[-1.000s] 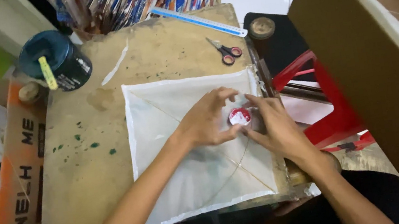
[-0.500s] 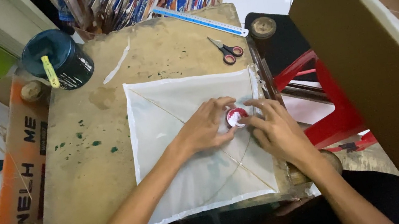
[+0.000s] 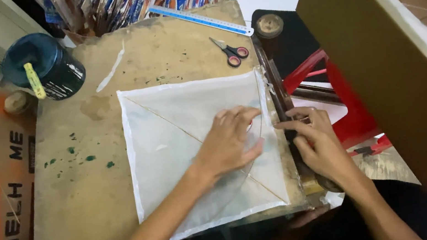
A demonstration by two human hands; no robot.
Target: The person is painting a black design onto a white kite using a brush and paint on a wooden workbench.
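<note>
The left hand [image 3: 230,142] lies flat, fingers spread, pressing the white sheet [image 3: 183,141] on the board [image 3: 88,176]. Just right of it, the right hand [image 3: 313,139] pinches the sheet's right edge. The crossed sticks are already fixed; that edge looks unfinished. Scissors [image 3: 232,53] lie beyond.

Left hand [image 3: 229,143]: palm down, fingers spread and pointing toward the right edge, pressed flat. Left forearm runs bare from the lower left, rising diagonally to the wrist. Right hand [image 3: 314,142]: at the right edge, fingers curled with the tips pointing left, knuckles up. Right forearm enters from the lower right. The two hands lie near each other, not touching.
</note>
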